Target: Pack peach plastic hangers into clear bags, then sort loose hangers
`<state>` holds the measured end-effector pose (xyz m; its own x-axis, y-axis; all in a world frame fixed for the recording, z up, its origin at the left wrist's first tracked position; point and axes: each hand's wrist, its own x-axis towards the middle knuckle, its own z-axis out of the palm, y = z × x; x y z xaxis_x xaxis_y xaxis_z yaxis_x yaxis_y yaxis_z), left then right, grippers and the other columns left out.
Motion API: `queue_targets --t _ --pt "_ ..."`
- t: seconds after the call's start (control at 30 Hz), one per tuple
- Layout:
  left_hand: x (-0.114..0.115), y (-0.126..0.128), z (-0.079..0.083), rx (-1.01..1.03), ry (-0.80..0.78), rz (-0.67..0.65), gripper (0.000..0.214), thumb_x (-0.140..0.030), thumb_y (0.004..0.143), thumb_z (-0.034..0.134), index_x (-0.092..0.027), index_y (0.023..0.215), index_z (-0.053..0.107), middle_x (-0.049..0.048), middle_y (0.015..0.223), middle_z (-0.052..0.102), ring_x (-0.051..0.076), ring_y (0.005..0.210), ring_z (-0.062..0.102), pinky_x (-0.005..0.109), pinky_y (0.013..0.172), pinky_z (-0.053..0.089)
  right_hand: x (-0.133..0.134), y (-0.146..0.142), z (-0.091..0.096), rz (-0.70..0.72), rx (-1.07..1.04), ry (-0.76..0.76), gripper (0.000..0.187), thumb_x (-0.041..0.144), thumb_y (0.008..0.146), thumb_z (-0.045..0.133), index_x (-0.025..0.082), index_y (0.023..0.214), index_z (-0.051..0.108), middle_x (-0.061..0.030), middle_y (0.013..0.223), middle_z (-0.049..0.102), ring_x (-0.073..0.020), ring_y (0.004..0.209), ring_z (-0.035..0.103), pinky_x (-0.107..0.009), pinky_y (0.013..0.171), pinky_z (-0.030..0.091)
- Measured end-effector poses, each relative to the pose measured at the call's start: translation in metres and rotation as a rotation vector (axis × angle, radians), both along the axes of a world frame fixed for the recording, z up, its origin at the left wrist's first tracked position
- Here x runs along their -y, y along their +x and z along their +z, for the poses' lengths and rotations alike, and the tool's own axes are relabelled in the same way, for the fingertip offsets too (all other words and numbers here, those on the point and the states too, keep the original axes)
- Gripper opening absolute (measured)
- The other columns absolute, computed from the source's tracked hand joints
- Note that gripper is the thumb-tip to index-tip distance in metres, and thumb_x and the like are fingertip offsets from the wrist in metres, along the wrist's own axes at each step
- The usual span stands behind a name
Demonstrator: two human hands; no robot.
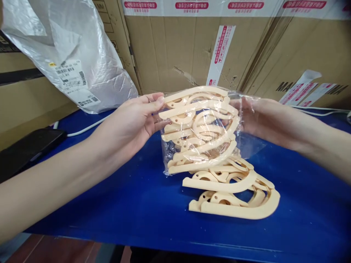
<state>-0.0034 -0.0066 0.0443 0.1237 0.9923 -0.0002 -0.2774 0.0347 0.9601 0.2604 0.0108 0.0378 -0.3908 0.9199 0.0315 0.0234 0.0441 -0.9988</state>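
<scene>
A clear plastic bag (pixel 201 146) holds several cream folding hangers (pixel 211 104), stacked on one another, and is raised above the blue table. At its upper left edge, my left hand (pixel 146 113) pinches the bag, thumb in front and fingers behind. My right hand (pixel 255 115) grips the bag's right side; its fingertips are partly hidden behind the plastic and the hangers. Below and to the right, more cream folding hangers (pixel 236 210) lie loose on the table in an overlapping pile, partly covered by the bag.
Cardboard boxes (pixel 175 51) stand along the back of the blue table (pixel 131 219). A silvery mailing bag (pixel 90 65) with a label leans at the upper left. A black phone (pixel 35 149) and a white cable (pixel 87 128) lie on the left.
</scene>
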Motion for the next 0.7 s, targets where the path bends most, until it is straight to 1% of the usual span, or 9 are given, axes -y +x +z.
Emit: queue_targets --t 0.1,0.2,0.27,0.33,0.43,0.5,0.53,0.6,0.7 --pt "0.001 0.004 -0.003 -0.041 -0.024 0.076 0.009 -0.009 0.094 0.056 -0.013 0.097 0.064 0.0056 0.101 0.069 0.02 0.107 0.068 0.032 0.097 0.056 0.003 -0.003 -0.005 0.105 0.078 0.003 0.04 0.039 0.08 0.077 0.029 0.119 0.071 -0.0018 0.119 0.075 -0.0193 0.102 0.073 -0.03 0.088 0.061" --pt "0.002 0.007 -0.003 -0.026 -0.022 0.039 0.011 -0.013 0.097 0.054 -0.013 0.098 0.065 0.0056 0.103 0.071 0.018 0.107 0.068 0.031 0.099 0.055 0.009 -0.01 -0.013 0.092 0.074 -0.021 0.054 0.022 0.075 0.08 0.033 0.126 0.065 0.0008 0.118 0.075 -0.0193 0.103 0.073 -0.033 0.09 0.061" --pt "0.003 0.009 -0.002 -0.015 -0.016 -0.021 0.017 -0.02 0.1 0.053 -0.013 0.106 0.067 0.0067 0.108 0.072 0.019 0.11 0.067 0.032 0.101 0.054 0.014 -0.016 -0.016 0.047 0.01 -0.052 0.056 0.017 0.073 0.079 0.032 0.125 0.064 0.0008 0.118 0.075 -0.0195 0.1 0.074 -0.033 0.088 0.062" --pt "0.005 0.009 0.0 0.001 -0.02 -0.109 0.03 -0.033 0.104 0.047 -0.014 0.115 0.067 0.0074 0.111 0.073 0.021 0.113 0.067 0.034 0.099 0.055 0.02 -0.022 -0.018 -0.009 -0.053 -0.071 0.053 0.013 0.072 0.078 0.03 0.12 0.065 0.0005 0.116 0.076 -0.0191 0.095 0.075 -0.031 0.083 0.064" --pt "0.009 0.008 -0.003 -0.008 -0.122 -0.304 0.046 -0.048 0.105 0.036 -0.019 0.125 0.065 0.0053 0.116 0.073 0.025 0.116 0.067 0.038 0.094 0.058 0.027 -0.026 -0.019 -0.085 -0.119 -0.095 0.046 0.011 0.072 0.077 0.026 0.114 0.066 -0.001 0.116 0.076 -0.0184 0.09 0.075 -0.027 0.076 0.064" --pt "0.013 0.004 -0.007 -0.059 -0.191 -0.391 0.042 -0.046 0.103 0.042 -0.023 0.13 0.063 0.0039 0.12 0.073 0.024 0.115 0.067 0.034 0.087 0.06 0.029 -0.028 -0.019 -0.095 -0.141 -0.12 0.046 0.012 0.073 0.077 0.026 0.115 0.066 -0.0019 0.118 0.076 -0.0189 0.09 0.076 -0.027 0.075 0.065" --pt "0.015 0.002 -0.009 -0.087 -0.205 -0.403 0.038 -0.042 0.101 0.047 -0.023 0.131 0.063 0.0042 0.121 0.073 0.024 0.114 0.068 0.031 0.083 0.061 0.03 -0.028 -0.019 -0.089 -0.144 -0.137 0.047 0.013 0.073 0.077 0.027 0.117 0.066 -0.002 0.118 0.076 -0.0195 0.091 0.076 -0.028 0.076 0.065" --pt "0.019 -0.004 -0.011 -0.122 -0.199 -0.374 0.036 -0.037 0.099 0.054 -0.021 0.13 0.064 0.0067 0.121 0.073 0.023 0.109 0.07 0.025 0.074 0.062 0.032 -0.028 -0.019 -0.075 -0.135 -0.165 0.044 0.018 0.077 0.077 0.028 0.118 0.067 -0.002 0.115 0.076 -0.0197 0.091 0.076 -0.029 0.077 0.065" --pt "0.024 -0.013 -0.009 -0.131 -0.193 -0.307 0.034 -0.034 0.098 0.058 -0.017 0.127 0.066 0.0089 0.119 0.073 0.021 0.099 0.072 0.026 0.067 0.064 0.036 -0.03 -0.018 -0.075 -0.119 -0.166 0.033 0.027 0.082 0.074 0.03 0.115 0.07 -0.001 0.11 0.078 -0.0186 0.089 0.076 -0.028 0.076 0.064"
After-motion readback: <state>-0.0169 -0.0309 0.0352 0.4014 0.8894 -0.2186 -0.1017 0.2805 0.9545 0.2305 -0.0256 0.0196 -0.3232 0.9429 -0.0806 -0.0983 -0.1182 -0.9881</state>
